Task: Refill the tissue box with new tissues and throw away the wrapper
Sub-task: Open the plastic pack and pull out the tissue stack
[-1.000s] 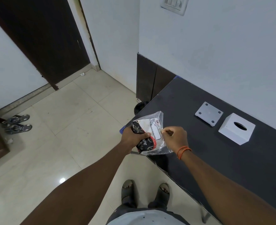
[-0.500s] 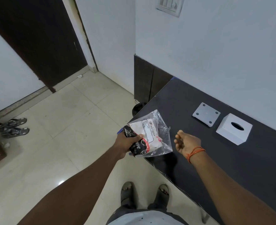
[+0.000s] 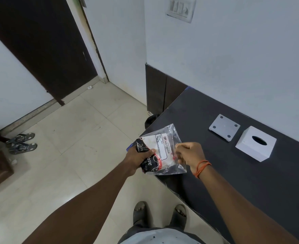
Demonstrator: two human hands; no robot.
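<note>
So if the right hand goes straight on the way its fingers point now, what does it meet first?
The right hand points left toward the tissue pack, which the left hand holds. It would meet the pack's clear wrapper first; its fingers seem to touch it already, though depth is unclear.

The right hand (image 3: 189, 153) has come back from open to pinch the tissue pack's wrapper (image 3: 176, 136)

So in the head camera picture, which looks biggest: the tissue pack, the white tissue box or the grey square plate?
Largest to smallest as they look:
1. tissue pack, though it is nearest the camera
2. white tissue box
3. grey square plate, not much smaller than the box
</note>
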